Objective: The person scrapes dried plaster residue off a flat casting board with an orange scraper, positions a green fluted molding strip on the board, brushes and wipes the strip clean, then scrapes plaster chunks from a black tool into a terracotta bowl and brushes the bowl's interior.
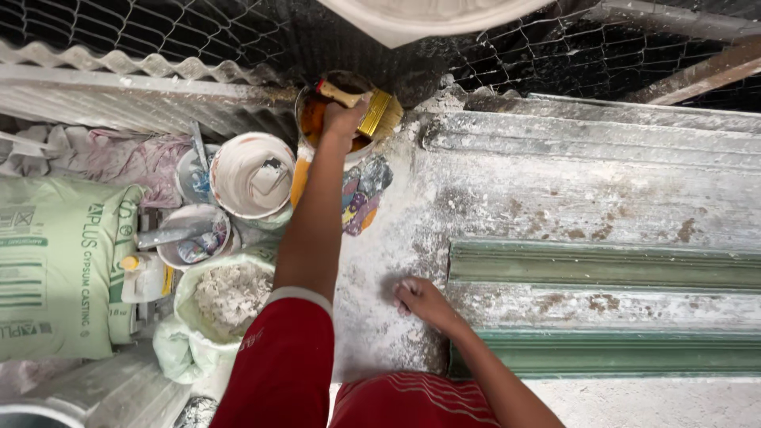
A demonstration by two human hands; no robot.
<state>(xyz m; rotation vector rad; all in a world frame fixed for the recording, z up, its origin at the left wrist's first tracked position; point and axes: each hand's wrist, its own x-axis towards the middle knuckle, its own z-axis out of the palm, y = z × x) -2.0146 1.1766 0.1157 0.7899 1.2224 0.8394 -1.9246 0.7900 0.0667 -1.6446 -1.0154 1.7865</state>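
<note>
Left grip (pixel 342 117): I am seeing it clasping a paintbrush (pixel 366 107) over the orange-stained tin (pixel 311 119), upper centre.
Right grip (pixel 420 299): lying open on the dusty desk (pixel 380 261).
Package: pale green sack (pixel 55 269), left edge.

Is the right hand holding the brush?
No. The left hand has the brush over the tin; the right hand rests flat on the dusty table.

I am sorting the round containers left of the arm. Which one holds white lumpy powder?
The bag-lined bucket, nearest the red sleeve, is full of white lumps. The white bucket beyond it looks nearly empty, and the small bowl holds tools.
</note>
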